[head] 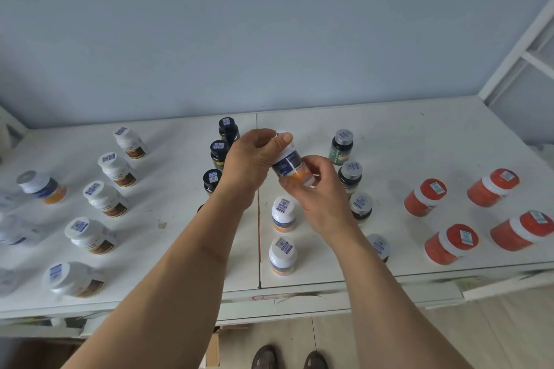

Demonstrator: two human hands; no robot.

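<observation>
A person holds one blue-and-orange bottle in the air above the middle of the white tabletop, between both hands. Two bottles of the same kind stand just below it in a line toward the person, and a fourth one stands well apart at the left. Five white bottles with brown labels form a slanting row on the left. Three black-capped dark bottles stand in a row behind the left forearm. Four silver-capped dark bottles run down the right of the hands, and four red jars stand in two pairs further right. A dark edge beside the left forearm may be a fourth black-capped bottle, but this cannot be told. The right forearm hides half of the nearest silver-capped bottle. Some blurred pale bottles are cut off at the left edge, too smeared to count, and the label print is too small to read. The left hand has its fingers curled round the held bottle's white cap end, covering most of it. The right hand has its fingers wrapped round the orange base end. The bottle's long axis is tilted, with the cap up and to the left and the base down to the right.
</observation>
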